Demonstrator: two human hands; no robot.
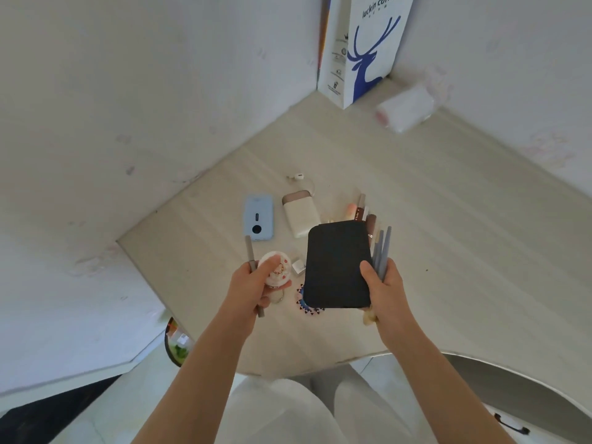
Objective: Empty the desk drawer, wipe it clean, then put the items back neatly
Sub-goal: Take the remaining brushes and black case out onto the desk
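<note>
While both hands are full above the tabletop (pixel 416 219), a carrying step, out of or back to the unseen drawer, is judged in hand. A grey pen (pixel 250 256) and round trinket (pixel 278 273) are clasped by the left hand (pixel 253 285); at three o'clock, a black case (pixel 336 267) and pens (pixel 381 254) are clamped in the right hand's (pixel 386 291) fingers (pixel 366 270). Setting down is called for next.

Both bare forearms reach forward, wrists level. Left hand (pixel 253 283): fingers curled, thumb on top, gripping a round white item (pixel 275 270) and a slim grey stick (pixel 251 254) that projects above and below the grip. Right hand (pixel 381 283): thumb pressed across a black flat case (pixel 336 264), fingers behind; grey pens (pixel 382 248) stand up from the same grip.
</note>
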